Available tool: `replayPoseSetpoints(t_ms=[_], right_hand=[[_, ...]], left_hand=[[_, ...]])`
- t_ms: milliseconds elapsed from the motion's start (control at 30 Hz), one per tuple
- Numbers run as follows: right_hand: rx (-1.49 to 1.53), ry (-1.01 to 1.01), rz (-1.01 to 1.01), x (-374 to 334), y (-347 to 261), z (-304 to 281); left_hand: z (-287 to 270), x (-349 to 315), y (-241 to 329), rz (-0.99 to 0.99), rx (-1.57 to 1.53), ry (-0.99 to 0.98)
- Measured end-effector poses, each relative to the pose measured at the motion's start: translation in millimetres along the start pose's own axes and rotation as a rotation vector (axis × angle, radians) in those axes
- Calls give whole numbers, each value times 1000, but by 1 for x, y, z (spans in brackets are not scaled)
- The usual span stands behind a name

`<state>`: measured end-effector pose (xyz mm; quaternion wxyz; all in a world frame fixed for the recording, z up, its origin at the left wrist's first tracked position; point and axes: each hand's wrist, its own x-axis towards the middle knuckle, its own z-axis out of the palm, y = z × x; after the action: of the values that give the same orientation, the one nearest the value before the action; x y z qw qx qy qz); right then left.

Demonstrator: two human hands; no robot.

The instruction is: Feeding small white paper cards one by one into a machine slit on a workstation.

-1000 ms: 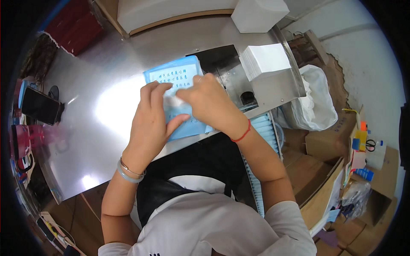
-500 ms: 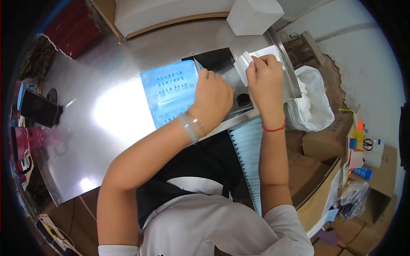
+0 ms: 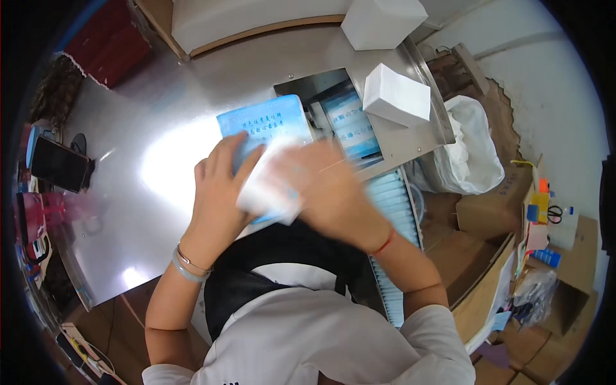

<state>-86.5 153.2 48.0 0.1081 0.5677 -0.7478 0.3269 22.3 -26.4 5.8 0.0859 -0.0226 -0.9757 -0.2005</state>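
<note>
The right hand (image 3: 324,187) and the white paper (image 3: 264,186) at its fingers blur, so their exact contact is unclear. Both partly hide the blue packet (image 3: 269,115). The upper edge crops the white block (image 3: 384,24).

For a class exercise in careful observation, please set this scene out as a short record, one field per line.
Left hand: fingers at a blue printed packet
Right hand: motion-blurred, at a piece of white paper; exact grip unclear
Worn: bangles on the left wrist, red band on the right
Surface: metal table
In the table opening: blue printed material
Right part of table: stack of white sheets
Beyond table's right edge: white bag with white contents
</note>
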Motion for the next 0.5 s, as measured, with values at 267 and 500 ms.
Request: replayPoseSetpoints(t_ms=[267,500], right_hand=[[-153,-160,31,-3,27,72],[-1002,353,513,-3,83,-2]], left_hand=[[11,-4,11,-21,149,270],[15,1,19,4,82,67]])
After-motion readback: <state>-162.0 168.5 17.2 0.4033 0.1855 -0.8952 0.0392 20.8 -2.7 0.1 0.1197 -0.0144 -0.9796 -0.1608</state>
